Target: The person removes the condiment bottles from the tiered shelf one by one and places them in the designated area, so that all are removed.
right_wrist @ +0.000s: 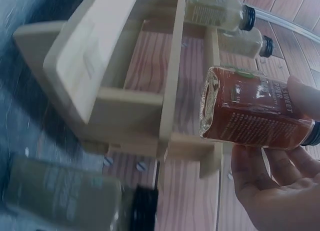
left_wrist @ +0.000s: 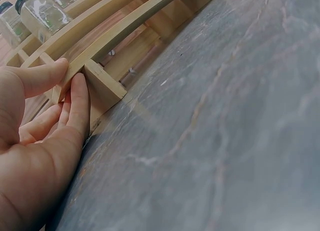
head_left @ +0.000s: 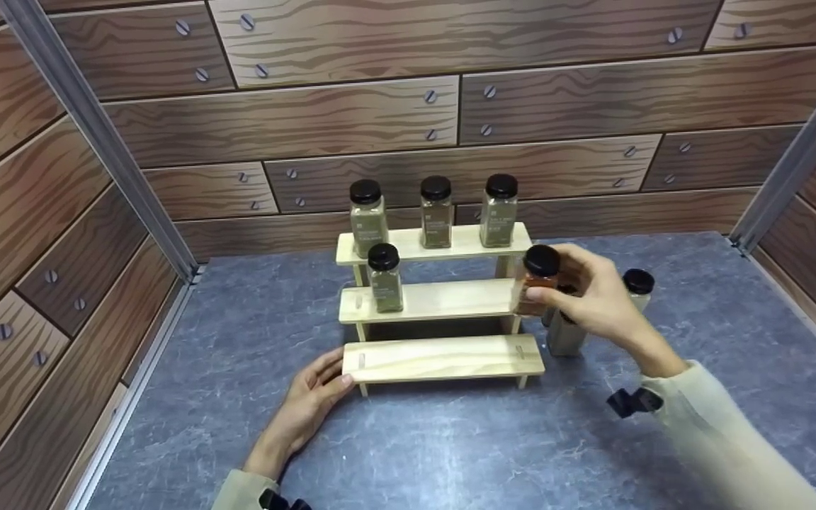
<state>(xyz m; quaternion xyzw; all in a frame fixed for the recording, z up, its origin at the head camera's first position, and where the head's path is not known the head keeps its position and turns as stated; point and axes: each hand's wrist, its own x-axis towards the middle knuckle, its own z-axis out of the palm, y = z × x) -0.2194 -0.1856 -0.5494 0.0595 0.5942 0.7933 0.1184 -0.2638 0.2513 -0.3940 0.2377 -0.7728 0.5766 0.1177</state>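
A three-tier wooden spice rack (head_left: 443, 360) stands on the table. My left hand (head_left: 302, 407) grips the left end of its lowest shelf, thumb (left_wrist: 47, 77) over the board and fingers beneath. My right hand (head_left: 592, 297) holds a spice jar (right_wrist: 255, 111) of red powder with a black lid, at the right end of the middle shelf. Its label includes the word "sweet". In the right wrist view the jar lies between thumb and fingers, its glass base towards the rack. A greenish jar (head_left: 386, 287) occupies the middle shelf's left side.
On the top shelf stand three black-lidded jars: left (head_left: 369, 227), middle (head_left: 437, 221) and right (head_left: 499, 221). To the right of the rack, a jar (head_left: 566, 338) is partly behind my right hand, and another jar (head_left: 639, 283) stands beyond it. Wood-patterned panels (head_left: 351, 120) surround the table.
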